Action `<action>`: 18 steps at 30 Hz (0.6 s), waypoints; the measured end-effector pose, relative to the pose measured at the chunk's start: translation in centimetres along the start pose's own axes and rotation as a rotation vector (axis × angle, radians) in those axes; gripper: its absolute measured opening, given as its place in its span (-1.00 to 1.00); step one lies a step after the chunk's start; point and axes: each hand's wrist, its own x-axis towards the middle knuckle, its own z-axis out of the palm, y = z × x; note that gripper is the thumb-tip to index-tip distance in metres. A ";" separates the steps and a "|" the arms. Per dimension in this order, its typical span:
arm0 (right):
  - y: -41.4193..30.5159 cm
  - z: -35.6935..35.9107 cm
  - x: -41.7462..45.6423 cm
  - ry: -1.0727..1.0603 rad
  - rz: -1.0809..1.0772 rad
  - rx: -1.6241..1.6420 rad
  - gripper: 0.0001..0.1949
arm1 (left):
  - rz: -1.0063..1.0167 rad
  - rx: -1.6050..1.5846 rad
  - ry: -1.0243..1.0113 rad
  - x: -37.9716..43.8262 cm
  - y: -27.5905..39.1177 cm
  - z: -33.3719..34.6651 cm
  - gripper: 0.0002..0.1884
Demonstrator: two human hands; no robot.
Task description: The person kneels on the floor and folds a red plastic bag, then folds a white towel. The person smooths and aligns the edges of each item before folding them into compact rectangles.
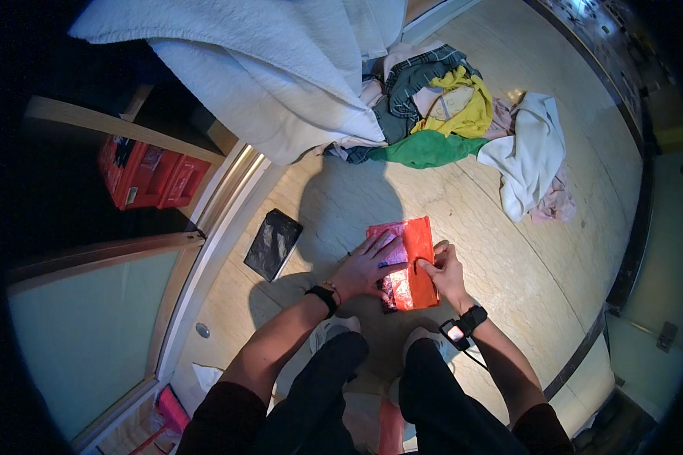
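On the tiled floor before me lies a flat, folded red plastic bag (418,278), with a shiny pinkish part on its left side. My left hand (374,264) rests on that shiny part, palm down, fingers spread. At the bag's right edge, the thumb and bent fingers of my right hand (445,268) pinch the plastic near a small dark mark. A flat, folded black plastic packet (273,244) lies apart on the floor, to the left of my left hand.
A heap of clothes with a yellow garment (472,111) and a green cloth (432,149) lies ahead. Beside it is a white cloth (532,153). A large white towel (273,74) hangs at upper left. A red plastic crate (153,173) stands behind the door track.
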 end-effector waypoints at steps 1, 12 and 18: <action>0.0 -0.2 0.3 -0.044 0.021 -0.053 -0.58 | 0.000 -0.008 0.007 -0.1 0.0 0.1 -0.02; 4.7 0.3 0.8 -0.045 0.114 0.218 -0.65 | 0.151 0.008 -0.070 -0.9 1.5 -1.9 0.03; 5.0 1.1 0.9 -0.022 0.182 0.462 -0.69 | 0.150 -0.075 -0.045 -1.0 3.0 0.0 -0.27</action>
